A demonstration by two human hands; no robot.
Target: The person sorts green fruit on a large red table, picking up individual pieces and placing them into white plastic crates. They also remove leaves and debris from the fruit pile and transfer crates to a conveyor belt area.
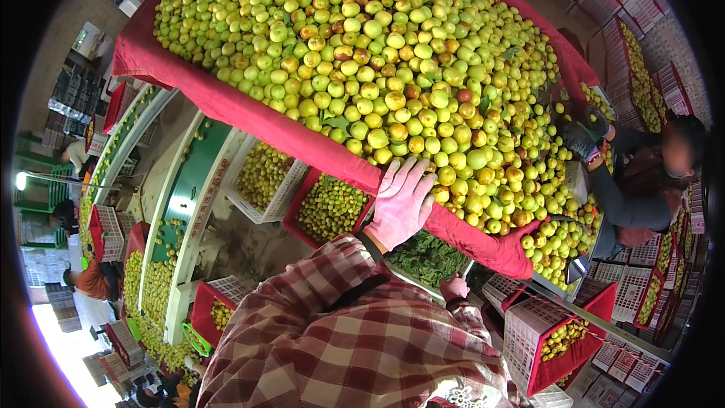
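Note:
My left hand [401, 199], in a pale pink glove, lies flat on the red cloth edge [340, 158] of a large sorting table. Its fingers are slightly spread, and the fingertips reach the heap of green-yellow jujubes [362, 68], some with brown patches. Lower down, beside my body, my right hand [455, 288] is at the edge of a container of green leaves [430, 258]; its glove looks pink too. Whether it grips that edge or holds anything cannot be made out. A few loose leaves [338, 123] lie among the fruit.
Below the table stand a white crate [266, 209] and a red-lined crate [289, 218] of jujubes. Green conveyor belts [195, 158] run at left. A metal bar [606, 326] crosses above crates at lower right. A gloved co-worker [634, 181] reaches into the fruit at right; other people work at far left.

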